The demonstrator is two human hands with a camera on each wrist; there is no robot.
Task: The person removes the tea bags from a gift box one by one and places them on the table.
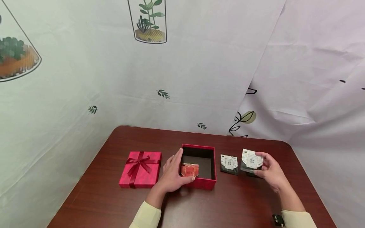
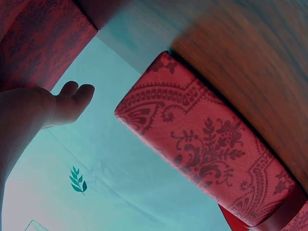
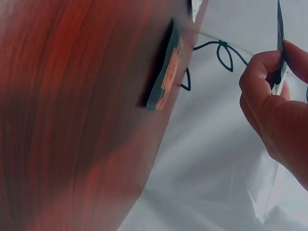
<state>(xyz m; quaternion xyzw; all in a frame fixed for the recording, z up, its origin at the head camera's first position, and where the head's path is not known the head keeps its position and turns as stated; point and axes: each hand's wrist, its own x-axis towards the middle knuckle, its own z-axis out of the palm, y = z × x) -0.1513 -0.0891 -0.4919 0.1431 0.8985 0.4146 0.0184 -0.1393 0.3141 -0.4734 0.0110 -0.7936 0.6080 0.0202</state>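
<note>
My left hand [image 1: 173,177] rests at the near left corner of an open red box [image 1: 203,184], its fingers fairly straight along the left side and the thumb on the front rim. An orange-red packet [image 1: 190,171] lies inside the box. On the right, my right hand [image 1: 271,172] pinches a flat white and dark green packet [image 1: 251,161] between thumb and fingers, raised above the table. Below it in the right wrist view, a dark packet with an orange label [image 3: 166,77] lies on the wood. Another white and green packet [image 1: 229,164] lies just right of the box.
A red patterned box lid [image 1: 139,182] with a dark red ribbon bow [image 1: 140,163] lies left of the box. The brown wooden table [image 1: 205,209] stands against a pale printed cloth [image 1: 199,79]. A small black object [image 1: 277,219] is by the right sleeve.
</note>
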